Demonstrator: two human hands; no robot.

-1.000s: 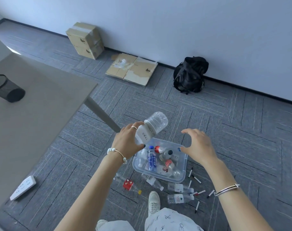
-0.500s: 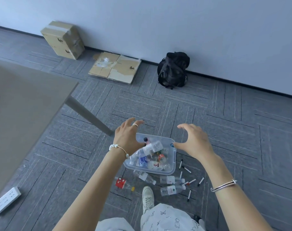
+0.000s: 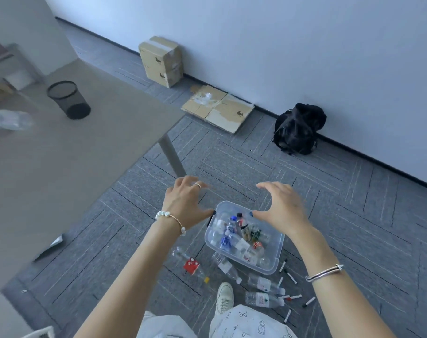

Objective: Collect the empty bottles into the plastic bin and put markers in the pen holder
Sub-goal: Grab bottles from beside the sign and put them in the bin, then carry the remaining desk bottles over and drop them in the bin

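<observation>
The clear plastic bin point(image 3: 275, 262) stands on the carpet below my hands, holding several empty bottles point(image 3: 232, 231). My left hand point(image 3: 184, 203) hovers above its left end, fingers spread, holding nothing. Over the bin's right end, my right hand point(image 3: 283, 207) is also spread and empty. More bottles lie on the floor in front of the bin: one with a red label point(image 3: 191, 265), a clear one point(image 3: 226, 267), and two near my shoe point(image 3: 263, 300). Several markers point(image 3: 291, 279) are scattered right of them. A black mesh pen holder point(image 3: 68, 100) stands on the table at left.
A grey table point(image 3: 61, 167) fills the left, its leg point(image 3: 172, 154) near the bin. A blurred clear bottle point(image 3: 10, 120) lies on it. Cardboard boxes point(image 3: 161, 61), flat cardboard point(image 3: 217, 111) and a black backpack point(image 3: 298, 129) line the wall. My shoe point(image 3: 224, 297) is by the bottles.
My left hand held a large clear bottle a second ago; it let go over the bin and is now empty. The view swung left, bringing the table and pen holder back in.
</observation>
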